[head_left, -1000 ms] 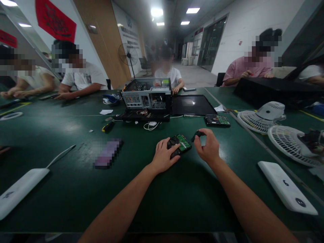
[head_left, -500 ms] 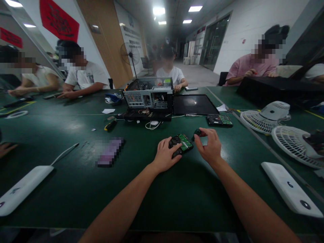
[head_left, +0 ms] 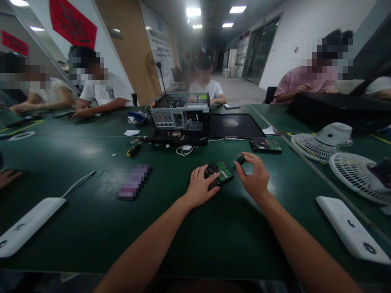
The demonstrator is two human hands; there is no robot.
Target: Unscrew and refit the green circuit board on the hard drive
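Observation:
A hard drive (head_left: pixel 225 172) with a green circuit board facing up lies on the table in front of me. My left hand (head_left: pixel 202 185) holds it down from the left, fingers over its black part and thumb along the near side; the covered part is hidden. Just right of the drive, my right hand (head_left: pixel 254 174) pinches a small dark piece (head_left: pixel 240 159) between thumb and fingertips, apart from the drive. What kind of piece it is cannot be made out. A second hard drive (head_left: pixel 266 145) rests farther back on the right.
An opened computer case (head_left: pixel 180 118) stands ahead, beside a black panel (head_left: pixel 235 125). Left are a yellow-black screwdriver (head_left: pixel 133 150), a blurred-out phone (head_left: pixel 134 182) and a white device (head_left: pixel 32 226). Right are white fan parts (head_left: pixel 317 142) and another white device (head_left: pixel 351 228). Several people sit around the table.
The dark piece in my right hand has tilted and shifted slightly to the right. My left hand and the hard drive under it stay in place.

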